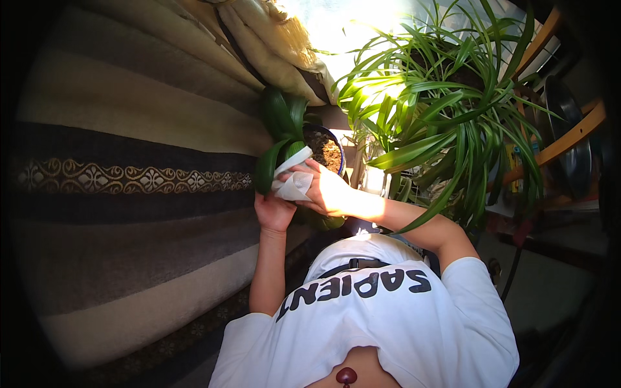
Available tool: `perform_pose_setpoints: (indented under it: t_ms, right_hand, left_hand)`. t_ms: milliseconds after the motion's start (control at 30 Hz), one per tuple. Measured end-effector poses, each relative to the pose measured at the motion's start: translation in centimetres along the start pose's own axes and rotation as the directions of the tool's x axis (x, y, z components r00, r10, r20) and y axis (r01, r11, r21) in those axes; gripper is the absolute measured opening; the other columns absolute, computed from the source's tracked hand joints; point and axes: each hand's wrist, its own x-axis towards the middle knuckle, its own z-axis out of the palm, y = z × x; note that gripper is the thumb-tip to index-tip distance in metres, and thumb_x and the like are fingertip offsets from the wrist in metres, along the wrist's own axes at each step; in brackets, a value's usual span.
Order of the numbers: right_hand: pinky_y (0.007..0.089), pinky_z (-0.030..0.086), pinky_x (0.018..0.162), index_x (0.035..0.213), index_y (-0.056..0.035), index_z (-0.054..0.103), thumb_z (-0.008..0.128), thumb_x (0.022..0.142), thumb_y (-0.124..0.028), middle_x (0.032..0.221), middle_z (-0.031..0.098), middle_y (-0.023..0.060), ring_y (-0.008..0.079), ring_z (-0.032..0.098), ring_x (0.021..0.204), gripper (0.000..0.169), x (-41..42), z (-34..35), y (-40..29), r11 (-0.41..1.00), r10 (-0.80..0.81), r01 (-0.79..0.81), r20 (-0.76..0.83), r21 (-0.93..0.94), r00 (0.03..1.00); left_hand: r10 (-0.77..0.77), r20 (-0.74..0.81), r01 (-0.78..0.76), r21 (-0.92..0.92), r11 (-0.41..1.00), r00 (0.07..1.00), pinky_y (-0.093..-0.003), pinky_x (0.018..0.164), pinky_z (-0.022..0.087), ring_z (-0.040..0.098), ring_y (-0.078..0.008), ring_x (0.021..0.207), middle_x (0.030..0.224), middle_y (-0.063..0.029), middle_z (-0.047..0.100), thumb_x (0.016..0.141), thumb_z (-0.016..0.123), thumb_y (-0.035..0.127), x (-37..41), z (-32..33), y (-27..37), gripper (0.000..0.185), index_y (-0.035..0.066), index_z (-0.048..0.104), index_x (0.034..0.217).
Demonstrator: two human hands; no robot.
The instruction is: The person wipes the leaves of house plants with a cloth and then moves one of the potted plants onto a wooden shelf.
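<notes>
A white tissue or thin cloth (295, 186) is in my right hand (327, 189), pressed against a broad leaf of a potted plant (297, 111). My left hand (275, 211) cups the lower end of that leaf from below, close to the tissue. Its fingers are mostly hidden behind the leaf and the tissue. Thick, dark green leaves spread to the left of the blue-rimmed pot (343, 157). Sunlit, chunky brown potting mix (326, 151) shows inside the pot. Bright sun falls across my right wrist.
Striped curtains (145, 131) hang close on the left, gathered near the bright window (354, 24). A spider plant (446, 106) with long arching leaves spreads at the right, some over my right forearm. Beyond it are a curved wooden frame (567, 140) and a dark round metal pan (563, 126).
</notes>
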Motion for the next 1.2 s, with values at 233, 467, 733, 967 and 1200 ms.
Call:
perform_pose_setpoints:
  t_ms: [233,467,733,967,1200]
  right_hand:
    - [0.0427,0.033,0.097,0.115,-0.0064,0.054,0.057,0.081,-0.031,0.123,0.045,0.021,0.0367,0.041,0.112,0.042,2.2,1.3,1.8,0.947,0.318,-0.304,-0.178,0.102,0.931]
    - [0.0485,0.027,0.101,0.11,-0.014,0.06,0.057,0.082,-0.032,0.12,0.051,0.0097,0.0293,0.035,0.124,0.034,2.1,1.1,1.9,0.999,0.031,-0.034,-0.072,-0.041,0.997]
    - [0.0434,0.045,0.073,0.089,-0.0021,0.061,0.049,0.087,-0.036,0.079,0.059,0.0215,0.0387,0.056,0.08,0.036,5.2,1.9,4.5,0.945,0.317,-0.312,-0.047,0.095,0.947]
    - [0.046,0.023,0.105,0.118,-0.0123,0.054,0.05,0.087,-0.033,0.127,0.046,0.0122,0.0315,0.031,0.128,0.037,1.7,1.3,-0.1,0.996,0.085,-0.088,-0.068,-0.033,0.994]
    - [0.0412,0.023,0.106,0.119,-0.0107,0.052,0.05,0.088,-0.033,0.124,0.05,0.0097,0.0232,0.036,0.126,0.038,-2.6,1.0,-3.5,0.967,0.011,-0.026,0.061,0.254,0.998]
  left_hand:
    - [0.014,-0.057,-0.018,-0.078,0.997,0.998,-0.0434,0.104,0.027,0.036,-0.025,0.126,0.136,-0.0066,0.041,0.086,0.05,0.037,0.1,2.7,-0.4,0.053,0.01,0.04,0.131]
    - [0.003,-0.074,-0.017,-0.185,0.983,0.997,-0.0441,0.104,0.025,0.035,-0.0253,0.126,0.137,-0.0071,0.039,0.087,0.047,0.045,-0.4,1.6,0.1,0.056,0.011,0.04,0.131]
    - [0.016,-0.054,-0.019,-0.061,0.998,0.998,-0.043,0.107,0.021,0.031,-0.0251,0.129,0.14,-0.0084,0.034,0.085,0.049,0.048,-0.3,2.4,0.1,0.066,0.007,0.034,0.135]
    - [0.091,-0.084,-0.096,-0.048,0.994,0.992,-0.0431,0.102,0.028,0.041,-0.0268,0.12,0.132,-0.0102,0.044,0.089,0.04,0.049,-0.3,1.4,0.4,0.057,0.008,0.044,0.128]
    - [0.176,-0.167,-0.157,0.121,0.98,0.97,-0.041,0.098,0.035,0.046,-0.0261,0.115,0.126,-0.0082,0.051,0.09,0.038,0.052,-0.1,0.1,1.3,0.056,0.009,0.049,0.124]
